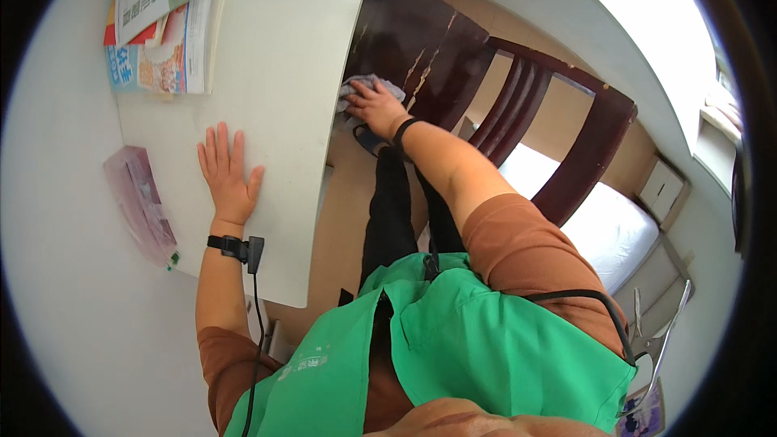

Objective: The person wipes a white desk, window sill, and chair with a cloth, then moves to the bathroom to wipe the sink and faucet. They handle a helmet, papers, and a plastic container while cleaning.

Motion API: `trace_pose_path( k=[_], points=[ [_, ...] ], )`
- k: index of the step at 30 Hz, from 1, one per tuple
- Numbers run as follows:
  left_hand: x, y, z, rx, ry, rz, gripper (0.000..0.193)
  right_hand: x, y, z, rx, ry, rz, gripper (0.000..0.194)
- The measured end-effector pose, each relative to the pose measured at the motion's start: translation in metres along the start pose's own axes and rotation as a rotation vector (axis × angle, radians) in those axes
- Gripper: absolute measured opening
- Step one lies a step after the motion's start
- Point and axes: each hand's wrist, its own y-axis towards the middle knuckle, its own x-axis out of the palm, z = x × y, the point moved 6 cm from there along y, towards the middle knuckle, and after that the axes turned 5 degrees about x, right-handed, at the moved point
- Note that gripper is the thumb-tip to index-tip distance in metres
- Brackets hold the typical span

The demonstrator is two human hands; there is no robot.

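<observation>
My left hand (228,175) lies flat on the white tabletop (279,103), fingers apart and nothing in it. A black strap with a small cabled device circles that wrist. On the other side of the table edge, my right hand (377,108) presses a crumpled grey cloth (367,82) onto the seat of a dark reddish-brown wooden chair (413,30), close beside the tabletop. Its palm is turned down, and part of the cloth is hidden beneath the fingers. The chair's surface has pale cracks and chipped spots. Its slatted back extends to the right.
Books and booklets (161,24) are stacked on the tabletop's far left part. A pink transparent pack (139,203) rests along the wall side. Beyond the chair back are a bed with a white sheet (607,230) and a small cabinet (663,189). A slipper shows below my right hand.
</observation>
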Motion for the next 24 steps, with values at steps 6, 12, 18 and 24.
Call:
trace_pose_path(
  k=[6,12,18,24],
  points=[
    [0.015,-0.011,-0.014,-0.042,-0.044,0.033,0.065,-0.036,-0.024,0.192,1.010,-0.039,0.471,0.063],
    [0.016,-0.011,-0.016,-0.030,-0.031,0.017,0.067,-0.032,0.093,0.210,0.533,-0.031,0.476,0.058],
    [0.016,-0.009,-0.015,-0.029,-0.041,0.019,0.068,-0.021,0.107,0.048,0.336,0.536,0.219,0.048],
    [0.014,-0.008,-0.014,-0.006,-0.028,0.028,0.067,0.014,0.033,-0.063,-0.231,0.225,-0.054,0.037]
  ],
)
